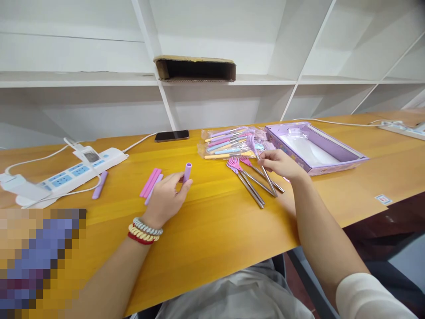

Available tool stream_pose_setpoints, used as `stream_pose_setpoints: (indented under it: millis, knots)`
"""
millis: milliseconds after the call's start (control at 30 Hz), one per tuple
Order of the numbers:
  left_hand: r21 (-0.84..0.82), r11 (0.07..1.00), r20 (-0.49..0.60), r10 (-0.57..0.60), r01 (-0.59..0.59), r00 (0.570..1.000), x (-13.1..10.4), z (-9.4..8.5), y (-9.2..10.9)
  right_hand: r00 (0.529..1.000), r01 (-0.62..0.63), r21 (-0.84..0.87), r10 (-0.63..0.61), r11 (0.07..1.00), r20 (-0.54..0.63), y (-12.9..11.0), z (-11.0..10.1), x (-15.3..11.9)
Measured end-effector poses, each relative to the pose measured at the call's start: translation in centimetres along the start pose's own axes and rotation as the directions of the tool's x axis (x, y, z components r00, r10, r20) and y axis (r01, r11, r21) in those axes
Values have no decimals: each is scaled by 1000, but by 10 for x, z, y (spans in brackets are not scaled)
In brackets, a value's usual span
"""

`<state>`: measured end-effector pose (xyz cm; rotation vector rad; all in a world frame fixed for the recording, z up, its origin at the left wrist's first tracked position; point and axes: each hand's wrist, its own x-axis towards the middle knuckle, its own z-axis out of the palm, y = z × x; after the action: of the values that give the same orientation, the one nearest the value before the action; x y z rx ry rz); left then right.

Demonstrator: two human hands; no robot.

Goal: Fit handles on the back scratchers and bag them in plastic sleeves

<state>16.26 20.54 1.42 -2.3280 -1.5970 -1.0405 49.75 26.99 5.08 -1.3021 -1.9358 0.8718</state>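
Observation:
My left hand (165, 198) is closed around a short purple tube (187, 171), its open end pointing up. Between the fingers of my right hand (280, 163) is a back scratcher (266, 176) with a metal rod and a purple claw-like head, tilted, its bare end low by the others. Several loose back scratchers (247, 184) with pink and purple heads lie beneath it on the table. Beside my left hand rest two pink tubes (151, 182) and a purple tube (152, 193), partly covered by that hand. One more purple tube (100, 185) lies farther left.
Plastic-wrapped back scratchers (222, 145) lie at the back, next to an open purple box (335, 167). A phone (171, 136) and a white power strip (109, 159) with cables sit at the back left. White shelves (229, 102) rise behind, holding a cardboard box (195, 59).

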Motion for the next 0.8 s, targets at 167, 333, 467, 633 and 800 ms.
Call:
stream_pose_setpoints:
  millis: [167,333,467,633,800]
  knots:
    - [-66,998,38,-8,11,999,0,1,6,959,160,648,38,745,-281,-3,6,6]
    - [-62,998,144,1,8,990,0,3,17,935,211,917,204,338,-290,-8,24,15]
    - [-95,995,166,22,-6,986,-1,7,22,948,163,955,229,249,-222,-14,45,16]
    - [-91,996,171,37,-22,985,-2,7,25,956,125,954,223,274,-190,-19,63,16]
    - [-98,995,175,41,-24,984,-3,4,28,972,106,946,167,307,-163,-20,73,15]
